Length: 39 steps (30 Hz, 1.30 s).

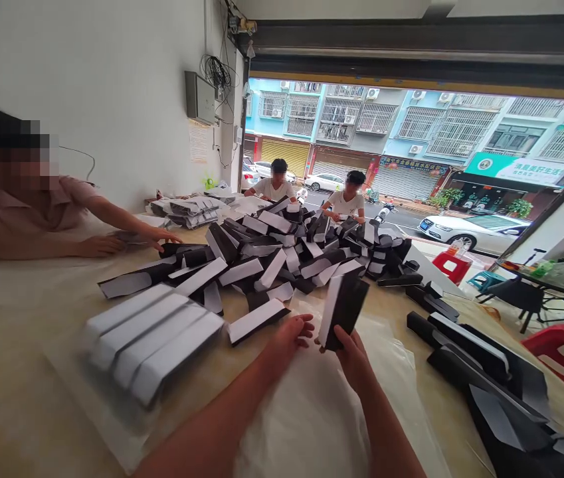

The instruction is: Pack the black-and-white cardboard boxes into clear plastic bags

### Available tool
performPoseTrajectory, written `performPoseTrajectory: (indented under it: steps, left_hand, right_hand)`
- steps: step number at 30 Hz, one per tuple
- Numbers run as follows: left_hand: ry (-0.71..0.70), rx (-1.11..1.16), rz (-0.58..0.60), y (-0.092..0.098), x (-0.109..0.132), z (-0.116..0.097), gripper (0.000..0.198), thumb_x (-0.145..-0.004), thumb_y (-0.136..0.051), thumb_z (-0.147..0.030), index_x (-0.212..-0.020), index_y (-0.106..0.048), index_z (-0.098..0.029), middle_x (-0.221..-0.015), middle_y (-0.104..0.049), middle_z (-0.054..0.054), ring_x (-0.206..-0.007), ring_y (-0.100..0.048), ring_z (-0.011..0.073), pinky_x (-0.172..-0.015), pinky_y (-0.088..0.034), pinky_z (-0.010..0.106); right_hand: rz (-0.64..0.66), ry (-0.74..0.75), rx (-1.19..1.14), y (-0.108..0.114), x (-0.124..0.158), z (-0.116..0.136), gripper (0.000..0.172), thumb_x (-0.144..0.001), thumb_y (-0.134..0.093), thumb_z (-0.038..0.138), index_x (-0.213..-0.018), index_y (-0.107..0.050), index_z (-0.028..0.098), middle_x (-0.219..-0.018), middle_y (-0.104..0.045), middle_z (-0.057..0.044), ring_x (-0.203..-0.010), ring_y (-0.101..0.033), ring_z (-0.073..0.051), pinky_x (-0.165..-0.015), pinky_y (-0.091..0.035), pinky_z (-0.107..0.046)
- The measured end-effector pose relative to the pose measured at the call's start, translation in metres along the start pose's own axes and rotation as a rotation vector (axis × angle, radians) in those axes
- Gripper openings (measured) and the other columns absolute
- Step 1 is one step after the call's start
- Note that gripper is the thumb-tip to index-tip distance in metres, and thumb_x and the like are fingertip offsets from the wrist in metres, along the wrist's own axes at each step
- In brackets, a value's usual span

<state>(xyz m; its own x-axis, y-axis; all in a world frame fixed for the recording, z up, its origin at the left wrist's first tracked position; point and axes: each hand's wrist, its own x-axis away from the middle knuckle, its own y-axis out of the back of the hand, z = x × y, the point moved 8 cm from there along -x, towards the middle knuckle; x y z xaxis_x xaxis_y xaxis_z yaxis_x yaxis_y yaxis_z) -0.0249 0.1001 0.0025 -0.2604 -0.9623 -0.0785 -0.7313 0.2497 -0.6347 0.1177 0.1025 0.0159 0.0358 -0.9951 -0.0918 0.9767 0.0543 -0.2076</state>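
My right hand [352,358] grips an upright black box with a white paper side [342,311] by its lower end. My left hand [287,337] is open, its fingers spread just beside that box and above a lying black-and-white box [256,320]. Both hands are over a translucent plastic sheet [306,405]. A large heap of similar boxes [282,252] lies in front of them. To the left, several white-faced boxes [152,338] sit side by side in a neat group.
A co-worker's hands [127,240] reach onto the table from the left, near the heap. Two more people [311,196] sit beyond it. Black flat pieces [481,358] lie at the right, and a white-wrapped stack [187,211] stands at the far left. Red stools stand on the right.
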Motion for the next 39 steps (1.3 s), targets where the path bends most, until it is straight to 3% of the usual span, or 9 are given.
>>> performPoseTrajectory:
  steps: [3, 9, 12, 14, 16, 22, 27, 35, 39]
  left_hand:
    - [-0.021, 0.036, 0.049, -0.006, 0.000, 0.000, 0.056, -0.073, -0.080, -0.053, -0.116, -0.067, -0.020, -0.106, -0.071, 0.010, -0.100, -0.064, 0.0241, -0.088, -0.045, 0.035]
    - [-0.021, 0.060, -0.050, 0.003, -0.003, 0.005, 0.044, -0.067, -0.088, -0.032, -0.104, -0.070, -0.018, -0.104, -0.073, 0.009, -0.100, -0.066, 0.0242, -0.092, -0.044, 0.035]
    - [0.000, 0.076, -0.089, 0.009, -0.006, 0.008, 0.042, -0.066, -0.089, -0.030, -0.101, -0.070, -0.017, -0.098, -0.074, 0.008, -0.095, -0.067, 0.0237, -0.090, -0.046, 0.036]
    - [0.036, 0.083, -0.101, 0.011, -0.006, 0.012, 0.040, -0.067, -0.088, -0.032, -0.099, -0.070, -0.017, -0.094, -0.074, 0.007, -0.090, -0.068, 0.0232, -0.089, -0.048, 0.037]
    - [0.068, 0.077, -0.102, 0.011, -0.006, 0.014, 0.040, -0.068, -0.087, -0.033, -0.099, -0.069, -0.017, -0.096, -0.074, 0.007, -0.089, -0.069, 0.0227, -0.089, -0.048, 0.038]
    - [0.061, 0.005, -0.095, 0.007, -0.002, 0.009, 0.044, -0.065, -0.089, -0.030, -0.102, -0.069, -0.018, -0.098, -0.073, 0.006, -0.093, -0.067, 0.0222, -0.092, -0.047, 0.036]
    - [0.047, -0.046, -0.052, 0.002, 0.000, 0.007, 0.045, -0.066, -0.089, -0.032, -0.104, -0.070, -0.018, -0.098, -0.073, 0.006, -0.095, -0.066, 0.0223, -0.091, -0.047, 0.035]
    - [0.055, -0.174, 0.064, -0.007, 0.000, 0.007, 0.049, -0.070, -0.086, -0.036, -0.113, -0.070, -0.019, -0.104, -0.072, 0.009, -0.102, -0.065, 0.0259, -0.093, -0.046, 0.037]
    - [0.060, -0.215, 0.000, 0.006, -0.005, 0.011, 0.055, -0.065, -0.089, -0.037, -0.114, -0.069, -0.020, -0.102, -0.072, 0.008, -0.099, -0.065, 0.0242, -0.091, -0.047, 0.036]
  right_hand:
    - [0.165, -0.019, 0.141, -0.016, 0.005, 0.001, 0.052, -0.078, -0.072, 0.055, -0.117, -0.063, 0.022, -0.098, -0.074, -0.008, -0.073, -0.069, -0.026, -0.057, -0.054, -0.036]
    - [0.137, 0.126, 0.332, -0.018, 0.002, -0.005, 0.065, -0.079, -0.069, 0.060, -0.134, -0.057, 0.026, -0.129, -0.067, -0.008, -0.118, -0.062, -0.030, -0.097, -0.050, -0.045]
    - [0.016, 0.056, 0.212, -0.009, 0.001, -0.022, 0.074, -0.085, -0.049, 0.073, -0.140, -0.052, 0.024, -0.103, -0.074, -0.008, -0.085, -0.070, -0.026, -0.067, -0.056, -0.037]
    - [-0.034, -0.023, 0.088, -0.007, 0.001, -0.031, 0.080, -0.086, -0.041, 0.077, -0.144, -0.046, 0.023, -0.076, -0.068, -0.001, -0.053, -0.061, -0.019, -0.045, -0.045, -0.030]
    - [-0.075, -0.059, 0.033, -0.006, 0.003, -0.032, 0.078, -0.085, -0.042, 0.076, -0.142, -0.046, 0.022, -0.066, -0.059, 0.004, -0.042, -0.049, -0.015, -0.038, -0.037, -0.027]
    - [-0.073, 0.105, 0.247, -0.009, 0.011, -0.008, 0.066, -0.081, -0.052, 0.074, -0.120, -0.061, 0.022, -0.110, -0.069, -0.007, -0.102, -0.063, -0.027, -0.086, -0.052, -0.040]
    - [-0.032, 0.042, 0.207, 0.000, 0.025, -0.023, 0.062, -0.091, -0.044, 0.067, -0.136, -0.046, 0.025, -0.102, -0.069, -0.006, -0.084, -0.066, -0.024, -0.075, -0.053, -0.039]
    - [-0.094, 0.179, 0.148, 0.007, 0.030, -0.003, 0.049, -0.085, -0.062, 0.050, -0.128, -0.052, 0.027, -0.102, -0.063, -0.004, -0.085, -0.061, -0.020, -0.074, -0.051, -0.033]
    - [-0.084, 0.215, 0.139, 0.005, 0.028, -0.003, 0.044, -0.085, -0.062, 0.049, -0.121, -0.054, 0.025, -0.099, -0.064, -0.005, -0.079, -0.062, -0.018, -0.071, -0.052, -0.032]
